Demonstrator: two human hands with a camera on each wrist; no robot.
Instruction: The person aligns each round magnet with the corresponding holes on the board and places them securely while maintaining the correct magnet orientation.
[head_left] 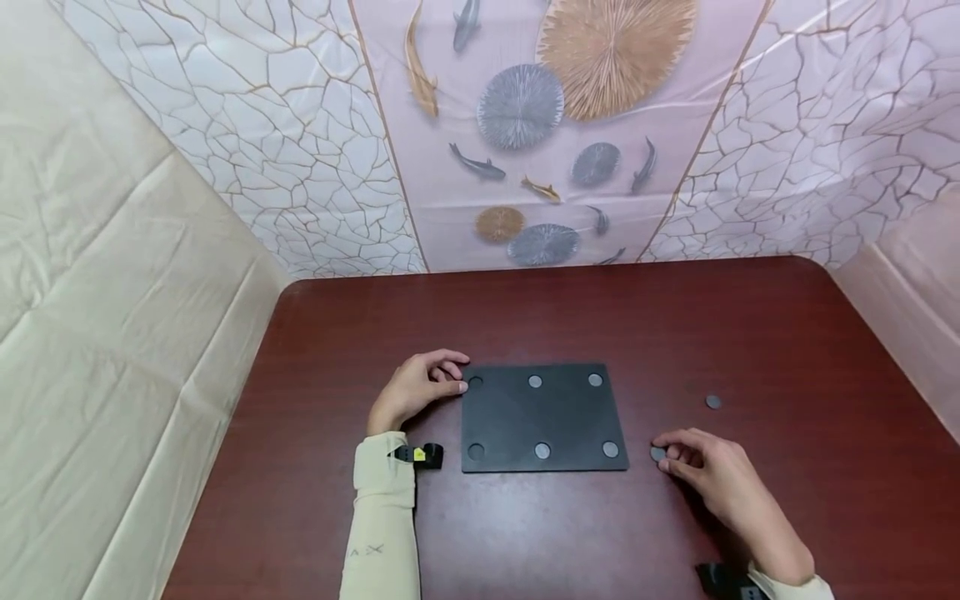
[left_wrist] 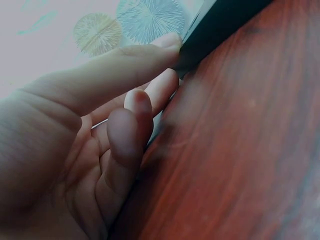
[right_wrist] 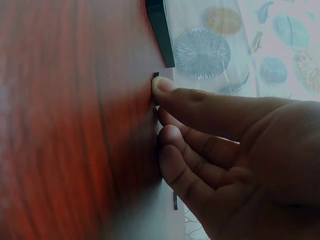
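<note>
A flat black board (head_left: 573,417) with round recesses lies on the table. Grey discs, such as the disc (head_left: 542,451), fill the middle and right recesses; the left recesses, like the near one (head_left: 476,452), hold none. My left hand (head_left: 416,387) grips the board by its far left corner, thumb against the left edge; the left wrist view shows the thumb (left_wrist: 167,42) touching the board. To the right of the board, my right hand (head_left: 712,471) pinches a grey disc (head_left: 657,454) between thumb and forefinger, low at the tabletop.
Another grey disc (head_left: 713,402) lies on the brown table (head_left: 360,325), beyond my right hand. A patterned cloth (head_left: 525,183) hangs behind the table's far edge, and plain pale cloth (head_left: 127,333) hangs along the left side.
</note>
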